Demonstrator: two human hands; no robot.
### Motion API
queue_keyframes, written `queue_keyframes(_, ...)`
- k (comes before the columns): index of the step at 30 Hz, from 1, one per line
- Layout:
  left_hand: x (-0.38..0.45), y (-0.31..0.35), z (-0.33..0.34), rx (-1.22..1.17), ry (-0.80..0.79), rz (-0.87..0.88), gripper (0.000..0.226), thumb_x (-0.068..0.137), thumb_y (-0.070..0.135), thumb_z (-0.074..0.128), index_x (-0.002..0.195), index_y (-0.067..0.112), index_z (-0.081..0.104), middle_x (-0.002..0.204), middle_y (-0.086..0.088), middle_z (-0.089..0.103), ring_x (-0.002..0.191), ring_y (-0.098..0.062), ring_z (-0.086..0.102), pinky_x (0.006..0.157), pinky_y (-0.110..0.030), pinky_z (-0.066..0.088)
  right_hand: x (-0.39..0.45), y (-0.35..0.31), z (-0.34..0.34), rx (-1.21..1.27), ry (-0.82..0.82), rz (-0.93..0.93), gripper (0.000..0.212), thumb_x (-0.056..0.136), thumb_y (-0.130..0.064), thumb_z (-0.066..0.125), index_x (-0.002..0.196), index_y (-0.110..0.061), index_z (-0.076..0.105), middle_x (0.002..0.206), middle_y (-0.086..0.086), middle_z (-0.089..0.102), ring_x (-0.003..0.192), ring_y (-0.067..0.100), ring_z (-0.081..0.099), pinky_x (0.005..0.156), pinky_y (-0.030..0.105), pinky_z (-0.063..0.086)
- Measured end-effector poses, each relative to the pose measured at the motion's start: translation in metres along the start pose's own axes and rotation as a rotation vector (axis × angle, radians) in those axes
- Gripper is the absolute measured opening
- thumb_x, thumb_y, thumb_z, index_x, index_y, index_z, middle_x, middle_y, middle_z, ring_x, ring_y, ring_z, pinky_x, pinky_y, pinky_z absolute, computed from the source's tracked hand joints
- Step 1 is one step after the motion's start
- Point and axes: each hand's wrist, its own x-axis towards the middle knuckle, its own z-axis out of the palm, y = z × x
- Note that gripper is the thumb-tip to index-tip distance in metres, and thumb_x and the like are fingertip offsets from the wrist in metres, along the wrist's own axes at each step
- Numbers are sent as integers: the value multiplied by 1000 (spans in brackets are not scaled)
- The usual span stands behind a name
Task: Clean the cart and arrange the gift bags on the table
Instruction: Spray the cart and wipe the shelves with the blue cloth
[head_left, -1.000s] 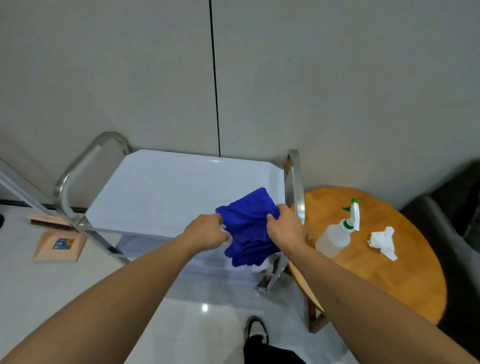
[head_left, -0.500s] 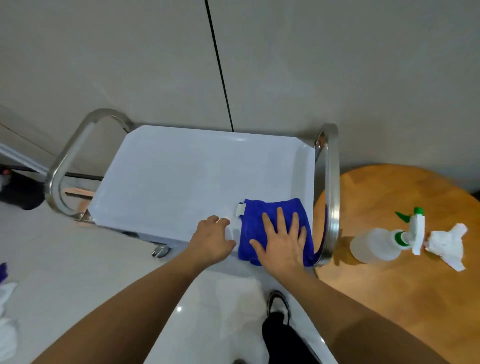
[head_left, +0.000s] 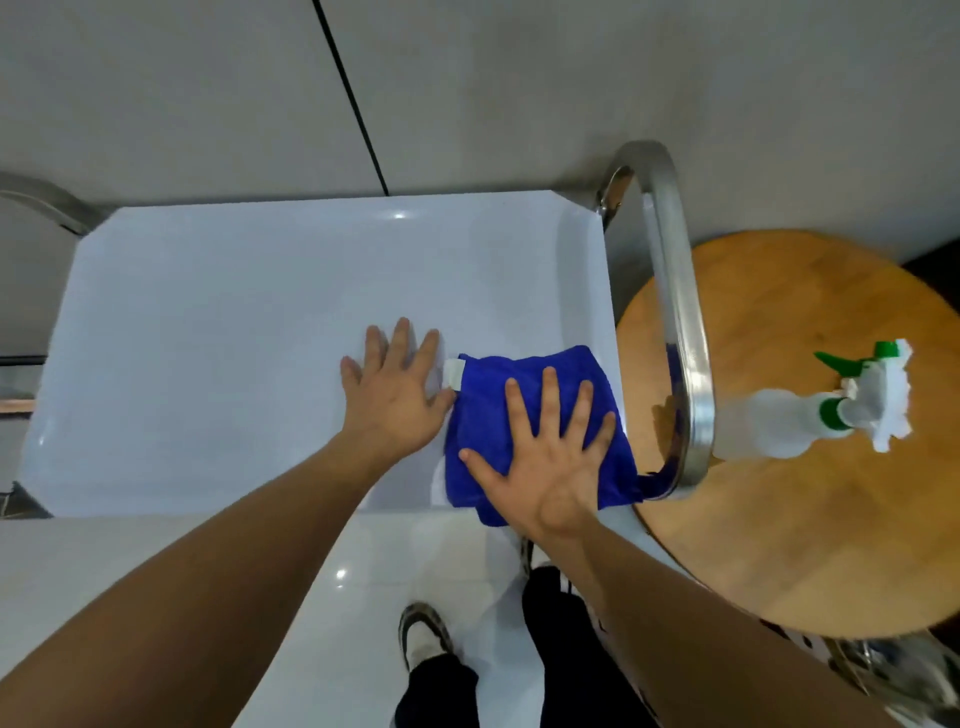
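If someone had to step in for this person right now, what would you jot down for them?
Right hand: flat, fingers spread, pressing the blue cloth on the cart top near its right handle.
Left hand: flat on the cart top beside the cloth, holding nothing.
Spray bottle lies on the round wooden table.
Done: cloth laid down for wiping.
Left: wipe the cart top; arrange gift bags, none in view.
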Motion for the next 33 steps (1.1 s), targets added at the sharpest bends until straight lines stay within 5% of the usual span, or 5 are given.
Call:
queue_keyframes(3, 21, -12, -8, -39, -155, -107, 113, 77, 86, 52, 156, 44, -17, 165, -4, -29, 150, -42, -24, 114, -74, 5, 8, -8, -2, -13, 4, 35, 97, 84, -89, 11, 159, -31, -12, 167, 10, -19, 149, 47, -19, 115, 71, -5)
queue_keyframes(11, 40, -13, -22, 33, -367, -52, 151, 63, 73, 80, 149, 34, -37, 154, -18, -45, 142, -55, -30, 104, -85, 10, 49, -21, -7, 0, 32, 122, 99, 82, -89, 13, 160, -31, -7, 167, 9, -16, 149, 47, -17, 116, 71, 0)
queue_keyframes(33, 48, -11, -30, 138, -448, -44, 146, 68, 74, 75, 149, 28, -37, 156, -24, -39, 142, -60, -25, 106, -82, 18, 235, -32, -60, 20, 206, 134, 93, 87, -85, 17, 160, -27, 9, 168, 13, 3, 151, 47, -1, 118, 69, 5)
